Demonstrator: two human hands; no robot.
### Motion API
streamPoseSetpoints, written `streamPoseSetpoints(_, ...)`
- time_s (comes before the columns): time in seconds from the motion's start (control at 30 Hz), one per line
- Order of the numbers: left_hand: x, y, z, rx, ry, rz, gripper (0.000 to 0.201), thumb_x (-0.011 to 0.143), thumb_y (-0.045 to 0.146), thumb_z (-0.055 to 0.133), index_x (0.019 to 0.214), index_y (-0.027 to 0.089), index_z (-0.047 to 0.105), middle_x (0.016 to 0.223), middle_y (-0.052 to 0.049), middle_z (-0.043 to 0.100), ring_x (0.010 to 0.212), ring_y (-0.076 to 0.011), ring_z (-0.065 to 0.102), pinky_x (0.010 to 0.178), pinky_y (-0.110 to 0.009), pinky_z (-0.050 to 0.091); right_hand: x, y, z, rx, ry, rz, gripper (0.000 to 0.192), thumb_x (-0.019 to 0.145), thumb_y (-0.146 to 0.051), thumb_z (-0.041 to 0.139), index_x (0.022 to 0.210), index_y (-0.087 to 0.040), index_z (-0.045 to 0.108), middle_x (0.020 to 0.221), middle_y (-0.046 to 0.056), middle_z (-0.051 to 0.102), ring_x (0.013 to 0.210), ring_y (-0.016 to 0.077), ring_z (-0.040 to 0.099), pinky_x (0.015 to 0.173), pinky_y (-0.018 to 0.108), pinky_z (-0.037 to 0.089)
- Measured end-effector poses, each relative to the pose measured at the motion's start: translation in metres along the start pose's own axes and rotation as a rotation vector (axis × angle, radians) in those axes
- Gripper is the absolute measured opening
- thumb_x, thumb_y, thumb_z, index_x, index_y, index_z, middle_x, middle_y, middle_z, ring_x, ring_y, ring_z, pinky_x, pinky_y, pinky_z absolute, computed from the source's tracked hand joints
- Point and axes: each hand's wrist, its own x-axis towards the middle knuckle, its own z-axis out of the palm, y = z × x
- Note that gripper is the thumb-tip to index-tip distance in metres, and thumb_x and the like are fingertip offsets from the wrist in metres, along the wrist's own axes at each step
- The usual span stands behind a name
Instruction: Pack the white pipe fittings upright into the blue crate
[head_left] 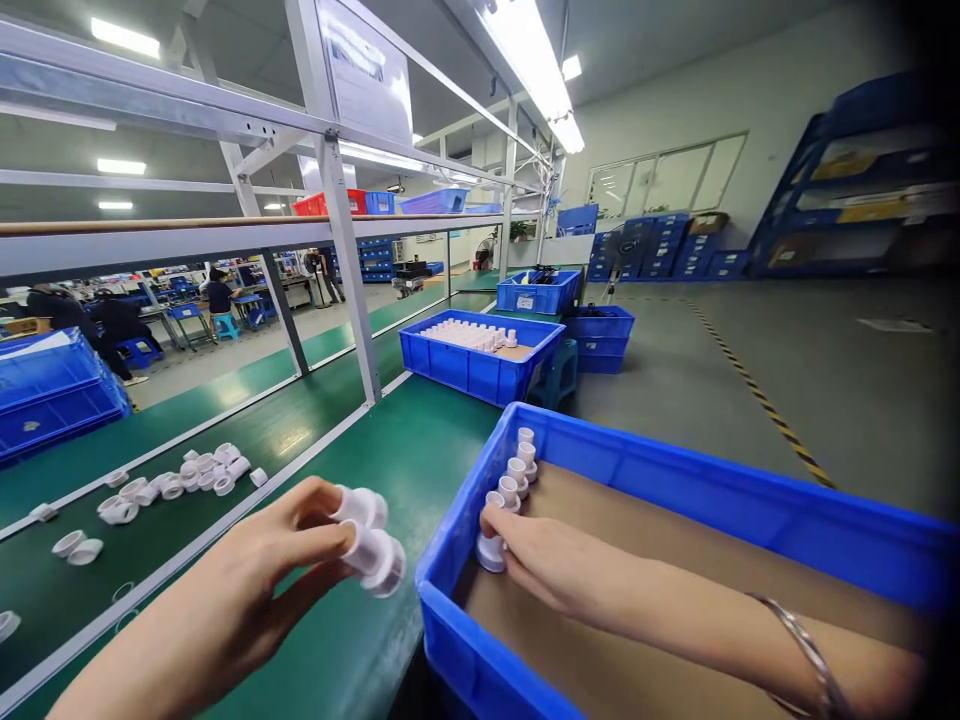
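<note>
White plastic fittings (pixel 373 545): light, rigid, smooth; left hand (pixel 289 560) fingers closed around two by their barrels, right hand (pixel 544 560) fingers pinching one fitting (pixel 491 552) in blue crate (pixel 600 450).

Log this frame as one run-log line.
left hand: holds white fittings over green bench | right hand: on fitting in blue crate | row of fittings at crate wall

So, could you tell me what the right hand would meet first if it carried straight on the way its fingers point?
The right hand points toward the crate's near-left corner and already touches a white fitting there. Straight on, it would likely meet the blue crate wall just behind; depth is uncertain.
</note>
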Motion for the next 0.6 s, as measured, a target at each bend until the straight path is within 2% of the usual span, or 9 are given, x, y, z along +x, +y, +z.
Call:
streamPoseSetpoints(0.07,0.033,0.013,0.001,-0.054,-0.101,0.067,0.019,0.102,0.028,0.04,0.102,0.027,0.058,0.12,0.002,0.048,0.1,-0.0072,0.051,0.086,-0.017,0.041,-0.002,0.001,-0.004,0.026,-0.033,-0.018,0.015,0.093,-0.016,0.038,0.106,-0.015,0.045,0.102,0.009,0.057,0.084,0.0182,0.055,0.075,0.033,0.04)
streamPoseSetpoints(0.2,0.103,0.031,0.024,-0.014,-0.283,0.416,0.016,0.097,0.019,0.048,0.103,0.021,0.063,0.11,-0.001,0.054,0.1,-0.0104,0.053,0.088,-0.019,0.041,-0.017,0.014,-0.022,0.194,0.055,-0.013,0.015,0.095,-0.026,0.042,0.104,-0.017,0.05,0.094,0.004,0.059,0.079,0.0134,0.053,0.071,0.027,0.04)
streamPoseSetpoints(0.27,0.13,0.032,0.043,0.053,-0.399,0.561,0.018,0.095,0.018,0.052,0.104,0.017,0.066,0.107,-0.004,0.054,0.103,-0.0136,0.054,0.088,-0.021,0.042,-0.028,0.017,-0.031,0.201,-0.024,0.053,0.016,0.093,-0.028,0.045,0.093,-0.016,0.054,0.087,0.002,0.059,0.073,0.0121,0.05,0.065,0.026,0.037)
streamPoseSetpoints(0.33,0.145,0.029,0.063,0.132,-0.523,0.635,0.022,0.094,0.021,0.053,0.11,0.017,0.068,0.107,-0.006,0.055,0.104,-0.0156,0.054,0.085,-0.023,0.043,-0.037,0.013,-0.035,0.2,-0.195,0.15,0.015,0.088,-0.028,0.051,0.086,-0.014,0.057,0.082,0.002,0.06,0.069,0.0116,0.048,0.059,0.025,0.033)
streamPoseSetpoints(0.4,0.15,0.025,0.078,0.207,-0.636,0.643,0.027,0.094,0.022,0.053,0.116,0.017,0.068,0.107,-0.006,0.057,0.103,-0.0165,0.054,0.082,-0.025,0.042,-0.043,0.006,-0.032,0.211,-0.313,0.215,0.017,0.082,-0.031,0.058,0.085,-0.014,0.06,0.082,0.001,0.061,0.07,0.0117,0.049,0.057,0.024,0.029)
streamPoseSetpoints(0.47,0.149,0.024,0.085,0.269,-0.736,0.581,0.03,0.095,0.023,0.05,0.12,0.02,0.067,0.109,-0.005,0.058,0.101,-0.0161,0.054,0.08,-0.026,0.042,-0.043,0.0,-0.02,0.239,-0.346,0.246,0.024,0.079,-0.039,0.063,0.086,-0.016,0.061,0.081,0.001,0.062,0.069,0.0118,0.049,0.056,0.023,0.028)
streamPoseSetpoints(0.53,0.146,0.026,0.085,0.305,-0.788,0.519,0.031,0.097,0.023,0.047,0.121,0.022,0.066,0.108,-0.003,0.061,0.094,-0.015,0.055,0.076,-0.026,0.041,-0.04,-0.002,-0.003,0.274,-0.298,0.237,0.032,0.079,-0.047,0.065,0.085,-0.016,0.06,0.078,0.0,0.061,0.067,0.011,0.047,0.055,0.023,0.026)
streamPoseSetpoints(0.6,0.144,0.03,0.082,0.342,-0.809,0.463,0.033,0.095,0.022,0.048,0.124,0.026,0.064,0.104,0.0,0.063,0.084,-0.0143,0.056,0.067,-0.026,0.039,-0.034,0.0,0.014,0.283,-0.198,0.168,0.036,0.082,-0.051,0.063,0.083,-0.016,0.056,0.074,-0.001,0.057,0.063,0.0094,0.042,0.054,0.024,0.024)
